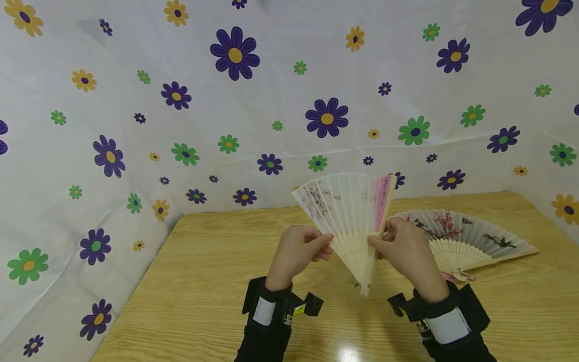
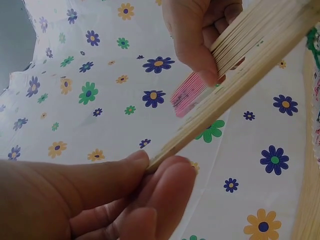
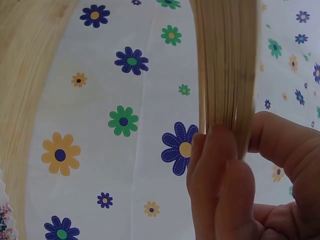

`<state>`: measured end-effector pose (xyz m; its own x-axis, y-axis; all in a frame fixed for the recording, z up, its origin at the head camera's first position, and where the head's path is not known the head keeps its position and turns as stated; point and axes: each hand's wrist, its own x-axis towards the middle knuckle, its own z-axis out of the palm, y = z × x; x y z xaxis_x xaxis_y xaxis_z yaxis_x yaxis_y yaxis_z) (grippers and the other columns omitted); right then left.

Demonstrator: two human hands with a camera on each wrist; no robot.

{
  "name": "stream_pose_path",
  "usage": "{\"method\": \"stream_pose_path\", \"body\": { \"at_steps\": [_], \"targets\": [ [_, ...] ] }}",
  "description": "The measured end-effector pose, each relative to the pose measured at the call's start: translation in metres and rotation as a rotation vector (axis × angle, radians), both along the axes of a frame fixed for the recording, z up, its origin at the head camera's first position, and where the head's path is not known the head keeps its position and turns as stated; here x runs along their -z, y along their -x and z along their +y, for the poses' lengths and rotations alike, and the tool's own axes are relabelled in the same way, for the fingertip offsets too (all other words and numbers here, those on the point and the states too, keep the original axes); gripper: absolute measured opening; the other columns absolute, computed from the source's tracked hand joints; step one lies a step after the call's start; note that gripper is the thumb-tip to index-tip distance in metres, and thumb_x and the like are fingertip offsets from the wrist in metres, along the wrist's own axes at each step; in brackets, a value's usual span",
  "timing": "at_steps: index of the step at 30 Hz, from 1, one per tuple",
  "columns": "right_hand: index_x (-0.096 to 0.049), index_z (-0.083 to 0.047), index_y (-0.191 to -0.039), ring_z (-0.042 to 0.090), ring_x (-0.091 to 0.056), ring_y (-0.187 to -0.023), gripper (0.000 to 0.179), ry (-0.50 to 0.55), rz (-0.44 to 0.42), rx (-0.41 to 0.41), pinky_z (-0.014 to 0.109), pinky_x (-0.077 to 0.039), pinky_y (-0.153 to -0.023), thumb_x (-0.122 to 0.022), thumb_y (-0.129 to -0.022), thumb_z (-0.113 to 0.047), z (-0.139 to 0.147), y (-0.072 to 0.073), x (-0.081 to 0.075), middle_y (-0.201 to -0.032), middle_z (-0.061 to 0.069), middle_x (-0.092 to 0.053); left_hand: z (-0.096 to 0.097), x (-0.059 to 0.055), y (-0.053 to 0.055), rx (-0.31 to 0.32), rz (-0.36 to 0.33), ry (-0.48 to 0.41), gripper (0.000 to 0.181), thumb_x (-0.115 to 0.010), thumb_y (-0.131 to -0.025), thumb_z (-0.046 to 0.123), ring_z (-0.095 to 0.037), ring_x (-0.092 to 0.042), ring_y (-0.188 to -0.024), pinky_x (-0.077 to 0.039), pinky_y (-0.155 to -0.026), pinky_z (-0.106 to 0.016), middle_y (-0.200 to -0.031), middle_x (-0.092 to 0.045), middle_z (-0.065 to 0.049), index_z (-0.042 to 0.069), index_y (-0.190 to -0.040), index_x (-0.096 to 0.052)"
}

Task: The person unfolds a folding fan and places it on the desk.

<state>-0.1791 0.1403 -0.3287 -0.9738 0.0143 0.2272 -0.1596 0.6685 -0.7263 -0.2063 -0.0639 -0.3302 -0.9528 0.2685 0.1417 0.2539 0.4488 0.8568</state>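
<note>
Above the table, both hands hold a partly spread folding fan (image 1: 346, 201) with pale ribs, white leaf, dark branch print and a pink section at its right. My left hand (image 1: 300, 249) pinches the outer rib on the fan's left side between thumb and fingers. At the right side, my right hand (image 1: 409, 251) grips a stack of ribs that lie close together. The pivot end points down. In the right wrist view, the fingers (image 3: 220, 165) wrap the bundled ribs (image 3: 227, 65). The left wrist view shows the fan's edge slanting up from the left thumb (image 2: 132, 162).
A second folding fan (image 1: 470, 236), spread wide with red blossoms and dark birds, lies on the wooden table (image 1: 217, 281) to the right, close behind my right hand. A white cloth (image 1: 271, 100) with printed flowers stands behind and beside the table.
</note>
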Motion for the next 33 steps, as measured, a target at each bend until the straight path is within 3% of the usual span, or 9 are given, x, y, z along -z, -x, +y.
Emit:
{"method": "stream_pose_path", "body": {
  "at_steps": [7, 18, 24, 33],
  "targets": [
    [-0.06, 0.007, -0.088, 0.021, -0.062, -0.054, 0.019, 0.012, -0.022, -0.006, 0.027, -0.035, -0.043, -0.065, -0.085, -0.011, -0.0007, 0.0004, -0.0005, -0.066, 0.016, -0.071, -0.0008, -0.0001, -0.0006, 0.008, 0.001, -0.007, 0.025, -0.064, -0.095, 0.011, -0.019, -0.07, -0.06, -0.063, -0.061, -0.036, -0.074, -0.074, -0.022, -0.007, -0.08, -0.074],
    [-0.054, 0.001, -0.075, 0.018, -0.053, -0.047, 0.021, -0.005, -0.01, 0.015, 0.026, -0.03, -0.042, -0.065, -0.086, -0.013, 0.0034, 0.001, -0.0006, -0.061, 0.013, -0.068, -0.0034, -0.0014, -0.0001, -0.012, 0.004, 0.02, 0.026, -0.064, -0.095, 0.013, -0.02, -0.071, -0.061, -0.062, -0.059, -0.034, -0.073, -0.075, -0.021, -0.005, -0.079, -0.074],
    [-0.059, 0.003, -0.078, 0.02, -0.061, -0.051, 0.02, 0.004, -0.003, 0.011, 0.026, -0.031, -0.041, -0.066, -0.088, -0.013, 0.0021, 0.0015, -0.0002, -0.062, 0.014, -0.069, -0.0046, -0.0022, 0.0002, -0.022, 0.001, 0.027, 0.025, -0.064, -0.094, 0.013, -0.021, -0.071, -0.062, -0.062, -0.059, -0.033, -0.073, -0.075, -0.021, -0.005, -0.079, -0.073],
    [-0.061, 0.004, -0.078, 0.02, -0.059, -0.05, 0.022, -0.013, -0.011, 0.032, 0.026, -0.032, -0.042, -0.065, -0.09, -0.013, 0.0036, 0.0011, -0.0009, -0.062, 0.016, -0.071, -0.0079, -0.0031, -0.0002, -0.027, -0.01, 0.013, 0.025, -0.064, -0.094, 0.013, -0.019, -0.071, -0.061, -0.061, -0.059, -0.033, -0.073, -0.075, -0.021, -0.006, -0.079, -0.073]
  ]
}}
